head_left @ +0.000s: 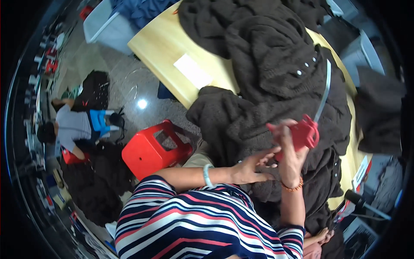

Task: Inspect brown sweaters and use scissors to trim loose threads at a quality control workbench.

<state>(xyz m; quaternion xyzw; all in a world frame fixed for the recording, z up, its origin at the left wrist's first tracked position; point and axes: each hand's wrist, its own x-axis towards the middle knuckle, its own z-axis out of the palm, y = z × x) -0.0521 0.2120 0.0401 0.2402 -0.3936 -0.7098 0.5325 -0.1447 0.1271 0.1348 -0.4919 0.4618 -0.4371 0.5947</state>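
Note:
In my right hand (290, 149) is a red hand tool (303, 134) shaped like a tagging gun, its grip partly hidden by my fingers. A long pale strip (324, 93) sticks out from it over the clothes. Just left of that hand, my left hand (252, 169) has its fingers apart, near my right palm, and nothing shows in it. Beneath both lies a heap of dark brown knitted garments (276, 56), some with light, shiny buttons (306, 64).
The garments cover much of a pale wooden table (159, 41), beside a white paper (189, 70). A red stool (148, 151) stands at my left. Farther left, a person (73, 127) sits near brown clothing piles (97, 181). A bin (108, 30) holds blue cloth; another person's hand (321, 237) shows lower right.

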